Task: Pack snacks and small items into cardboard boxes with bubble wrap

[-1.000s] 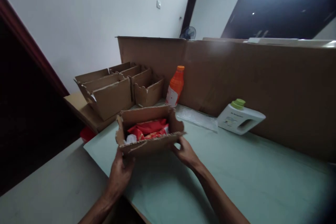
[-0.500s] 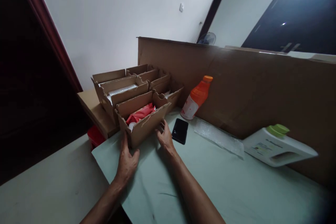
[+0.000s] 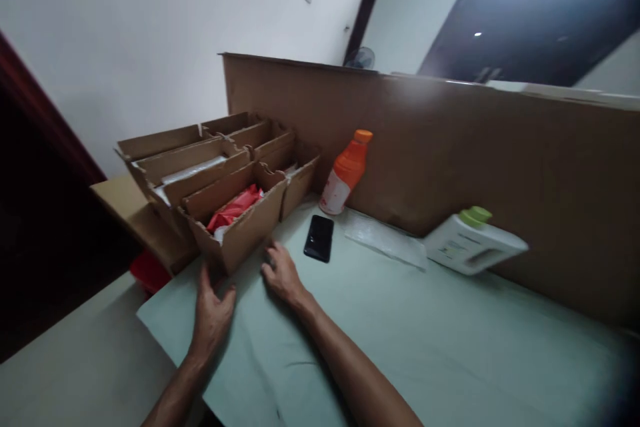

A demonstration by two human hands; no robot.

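A cardboard box (image 3: 255, 227) without a lid stands at the front of a group of similar boxes and holds a red packet (image 3: 235, 207). My left hand (image 3: 213, 313) is at the box's near left corner, thumb spread from the fingers; whether the fingertips touch the cardboard I cannot tell. Just right of the box, my right hand (image 3: 283, 273) is over the table with loosely bent fingers parted and nothing in them. A black phone (image 3: 319, 238) lies beyond that hand to the right.
More open cardboard boxes (image 3: 200, 153) stand behind. An orange bottle (image 3: 347, 170), a clear plastic sheet (image 3: 385, 240) and a white jug (image 3: 465, 247) with a green cap line a tall cardboard panel (image 3: 425, 147). Below the table's left edge is something red (image 3: 150, 271).
My right hand has come away from the box's front and drawn back toward me. My left hand stays by the near corner. The view has swung to the right.
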